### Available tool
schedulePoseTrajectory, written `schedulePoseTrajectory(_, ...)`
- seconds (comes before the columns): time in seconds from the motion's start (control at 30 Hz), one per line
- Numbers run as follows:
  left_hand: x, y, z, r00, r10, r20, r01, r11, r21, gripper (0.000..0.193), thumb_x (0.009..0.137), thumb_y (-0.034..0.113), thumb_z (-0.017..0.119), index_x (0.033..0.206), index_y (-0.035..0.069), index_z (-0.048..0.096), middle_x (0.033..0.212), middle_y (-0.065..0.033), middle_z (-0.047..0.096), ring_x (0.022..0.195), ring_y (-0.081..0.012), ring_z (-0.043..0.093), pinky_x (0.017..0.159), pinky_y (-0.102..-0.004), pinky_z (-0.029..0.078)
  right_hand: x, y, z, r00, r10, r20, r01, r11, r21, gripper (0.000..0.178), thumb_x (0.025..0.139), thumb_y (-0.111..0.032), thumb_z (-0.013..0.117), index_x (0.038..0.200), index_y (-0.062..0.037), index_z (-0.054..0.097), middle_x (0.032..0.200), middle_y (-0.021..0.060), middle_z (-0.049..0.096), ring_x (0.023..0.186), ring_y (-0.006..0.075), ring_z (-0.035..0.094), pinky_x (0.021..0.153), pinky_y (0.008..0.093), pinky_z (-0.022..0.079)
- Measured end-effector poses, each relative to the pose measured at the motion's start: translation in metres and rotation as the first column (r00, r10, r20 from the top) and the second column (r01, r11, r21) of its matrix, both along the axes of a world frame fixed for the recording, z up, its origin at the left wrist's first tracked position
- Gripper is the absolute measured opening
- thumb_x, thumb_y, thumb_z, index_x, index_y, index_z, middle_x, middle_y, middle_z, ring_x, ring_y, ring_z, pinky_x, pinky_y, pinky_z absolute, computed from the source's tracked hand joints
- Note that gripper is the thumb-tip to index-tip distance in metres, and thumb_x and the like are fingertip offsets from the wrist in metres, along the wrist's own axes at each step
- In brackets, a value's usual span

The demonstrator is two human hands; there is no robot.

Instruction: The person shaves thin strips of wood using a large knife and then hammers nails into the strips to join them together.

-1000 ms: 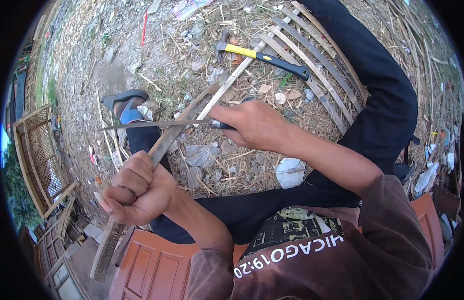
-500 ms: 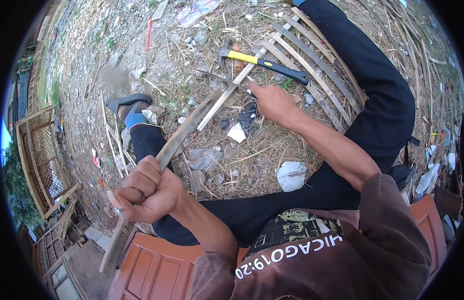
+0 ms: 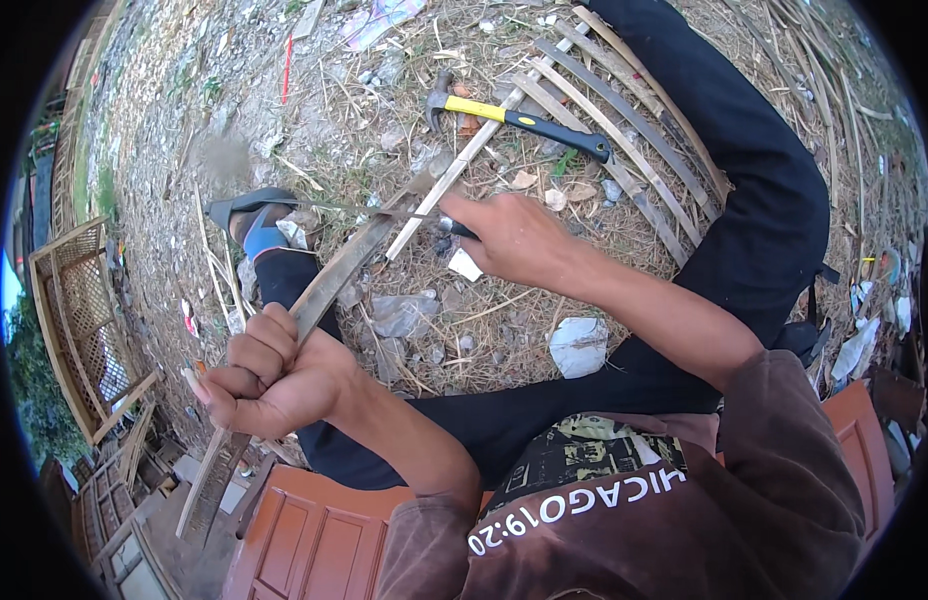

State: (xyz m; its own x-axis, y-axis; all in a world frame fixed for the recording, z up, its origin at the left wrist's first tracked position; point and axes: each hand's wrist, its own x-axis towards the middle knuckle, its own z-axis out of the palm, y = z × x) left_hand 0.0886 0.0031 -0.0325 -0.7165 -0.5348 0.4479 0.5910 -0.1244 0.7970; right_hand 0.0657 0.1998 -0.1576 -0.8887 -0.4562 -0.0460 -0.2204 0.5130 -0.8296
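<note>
My left hand (image 3: 274, 375) is closed around a long bamboo or wooden slat (image 3: 336, 272), which slants from lower left up toward the middle. My right hand (image 3: 519, 235) grips the dark handle of a long-bladed knife (image 3: 359, 209); its thin blade points left and crosses the slat. Whether the edge bites into the wood I cannot tell. Just beyond, a paler wooden strip (image 3: 452, 180) lies on the ground, passing by the slat's far end. Across that strip rests a claw hammer (image 3: 529, 122) with a yellow and black handle.
Several slats (image 3: 634, 130) lie side by side at the upper right, near my right leg (image 3: 744, 140). My sandalled left foot (image 3: 254, 225) is near the blade's tip side. A lattice panel (image 3: 79, 330) stands far left; a red-brown panelled door (image 3: 309, 530) is beneath me. Plastic scraps (image 3: 404, 314) litter the ground.
The knife in my right hand has moved down and left along the slat, toward my left hand. My left hand and the slat have shifted slightly down and left.
</note>
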Motion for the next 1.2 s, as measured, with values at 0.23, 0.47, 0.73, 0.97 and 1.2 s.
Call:
schedulePoseTrajectory(0.23,-0.019,-0.02,0.031,0.956,0.275,0.102,-0.281,0.958,0.056,0.049,0.098,0.03,0.043,0.06,0.02,0.015,0.049,0.004,0.013,0.045,-0.0099,0.011,0.046,-0.0274,0.014,0.012,0.02,-0.006,0.961,-0.156,0.23,0.193,0.969,-0.151,0.027,0.086,-0.013,0.062,0.11,-0.0028,0.056,0.074,0.0194,0.064,0.066,0.0348,0.066,0.062,0.0437,0.049)
schedulePoseTrajectory(0.47,-0.034,-0.029,0.026,0.84,0.506,0.195,-0.526,0.848,0.065,0.046,0.099,0.034,0.041,0.062,0.019,0.018,0.055,0.0039,0.018,0.049,-0.0112,0.021,0.048,-0.0269,0.019,0.011,0.027,-0.018,0.929,-0.266,0.256,0.305,0.944,-0.124,0.04,0.097,-0.029,0.061,0.13,-0.0083,0.052,0.076,0.0176,0.064,0.069,0.0319,0.064,0.066,0.0414,0.048)
schedulePoseTrajectory(0.73,-0.036,-0.032,0.006,0.678,0.719,0.154,-0.729,0.685,0.011,0.051,0.104,0.052,0.032,0.073,0.012,0.034,0.07,-0.0003,0.031,0.06,-0.0126,0.033,0.05,-0.0278,0.031,0.028,-0.027,0.015,0.991,-0.12,0.056,0.129,0.973,-0.194,0.03,0.092,-0.022,0.063,0.113,-0.0045,0.05,0.077,0.0184,0.066,0.07,0.0403,0.066,0.061,0.0506,0.051)
schedulePoseTrajectory(0.97,-0.041,-0.024,0.011,0.647,0.725,0.236,-0.744,0.668,-0.012,0.056,0.104,0.056,0.032,0.076,0.008,0.035,0.074,-0.0017,0.032,0.063,-0.0142,0.035,0.052,-0.0284,0.032,0.022,-0.046,-0.03,0.986,-0.154,-0.068,0.143,0.979,-0.149,0.035,0.078,-0.009,0.069,0.108,-0.0067,0.053,0.079,0.0179,0.067,0.068,0.0407,0.066,0.058,0.0497,0.052)
schedulePoseTrajectory(1.2,-0.033,-0.035,-0.005,0.647,0.714,0.268,-0.731,0.681,-0.047,0.057,0.103,0.059,0.031,0.076,0.009,0.036,0.075,-0.0025,0.035,0.064,-0.0142,0.037,0.054,-0.0291,0.035,0.048,-0.062,0.012,0.99,-0.13,-0.058,0.117,0.977,-0.18,0.024,0.079,-0.004,0.062,0.101,-0.0034,0.052,0.077,0.0169,0.066,0.068,0.0403,0.066,0.057,0.0503,0.053)
